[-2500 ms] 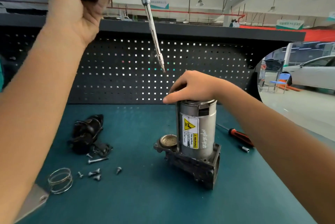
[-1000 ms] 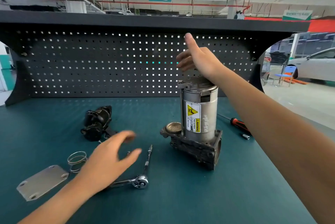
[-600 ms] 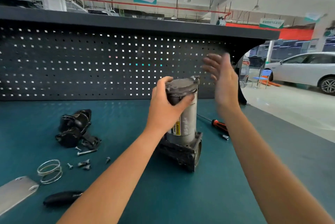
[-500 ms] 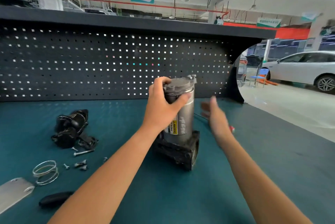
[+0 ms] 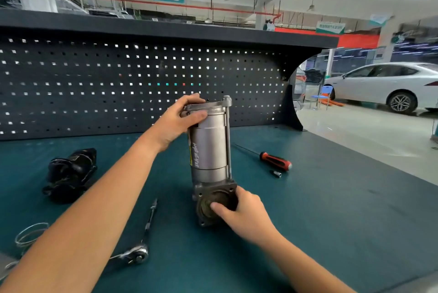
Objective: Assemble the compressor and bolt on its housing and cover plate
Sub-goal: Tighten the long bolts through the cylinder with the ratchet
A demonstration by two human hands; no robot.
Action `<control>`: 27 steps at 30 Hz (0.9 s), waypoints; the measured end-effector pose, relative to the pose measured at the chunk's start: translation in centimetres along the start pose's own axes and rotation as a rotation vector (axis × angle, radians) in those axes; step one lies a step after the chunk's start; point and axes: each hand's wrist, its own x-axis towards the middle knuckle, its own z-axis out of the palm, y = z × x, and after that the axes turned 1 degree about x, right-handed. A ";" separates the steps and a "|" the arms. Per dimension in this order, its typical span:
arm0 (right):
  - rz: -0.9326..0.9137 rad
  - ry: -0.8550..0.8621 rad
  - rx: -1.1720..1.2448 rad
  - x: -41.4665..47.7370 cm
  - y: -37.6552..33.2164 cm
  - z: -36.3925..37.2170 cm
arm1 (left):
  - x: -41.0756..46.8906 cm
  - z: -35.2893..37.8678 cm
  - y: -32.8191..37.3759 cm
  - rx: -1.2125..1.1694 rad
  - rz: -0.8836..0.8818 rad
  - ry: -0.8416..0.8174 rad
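Note:
The compressor (image 5: 208, 150), a silver cylinder on a dark block, stands upright in the middle of the teal bench. My left hand (image 5: 180, 119) grips its top cap, fingers over the rim and thumb on the side. My right hand (image 5: 239, 212) holds the dark base block (image 5: 213, 205), thumb pressed on the round opening that faces me. A long bolt runs down the cylinder's right side. A black motor part (image 5: 71, 171) lies at the left.
A ratchet wrench with extension (image 5: 142, 238) lies in front, left of the base. Wire rings (image 5: 30, 235) sit at the far left. A red-handled screwdriver (image 5: 272, 162) and a small socket bit (image 5: 276, 173) lie at the right. A black pegboard (image 5: 118, 84) backs the bench.
The ratchet was laid down on the bench. My left hand took hold of the compressor's top, my right hand dropped from above to its base, and the unit has turned so its round opening faces me.

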 end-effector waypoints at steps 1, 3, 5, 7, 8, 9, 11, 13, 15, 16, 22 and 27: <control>0.019 0.030 -0.015 -0.2 -0.5 0.3 | 0.3 -0.1 -0.3 -0.074 -0.034 0.004; 0.047 0.047 -0.029 -0.7 -1.3 0.8 | 0.6 0.4 -0.7 -0.222 -0.064 0.045; 0.057 0.040 -0.042 -1.4 -2.1 1.5 | 0.9 1.0 -0.7 -0.344 -0.088 0.132; 0.035 -0.010 -0.048 -2.3 -2.8 2.5 | 1.0 1.1 -0.7 -0.469 -0.128 0.198; 0.026 -0.066 -0.056 -2.9 -3.3 2.7 | 1.0 1.0 -0.6 -0.517 -0.145 0.188; 0.022 -0.127 -0.070 -3.4 -3.5 2.7 | 1.0 0.8 -0.5 -0.555 -0.155 0.160; -0.016 -0.201 -0.192 -3.6 -3.9 1.7 | 0.9 0.5 -0.3 -0.605 -0.162 0.112; -0.143 -0.122 -0.353 -2.8 -4.4 -0.8 | 0.9 0.2 -0.3 -0.592 -0.172 0.125; -0.339 0.098 -0.290 -1.1 -5.6 -3.7 | 1.0 0.2 -0.2 -0.566 -0.198 0.131; -0.452 0.203 -0.194 0.1 -6.4 -4.9 | 1.1 0.2 -0.1 -0.562 -0.206 0.127; -0.675 0.173 -0.057 6.5 -10.2 -5.9 | 0.9 0.4 0.6 -0.484 -0.087 0.159; -0.756 0.330 0.052 7.3 -9.4 -4.5 | -1.5 1.7 0.2 0.004 0.244 0.617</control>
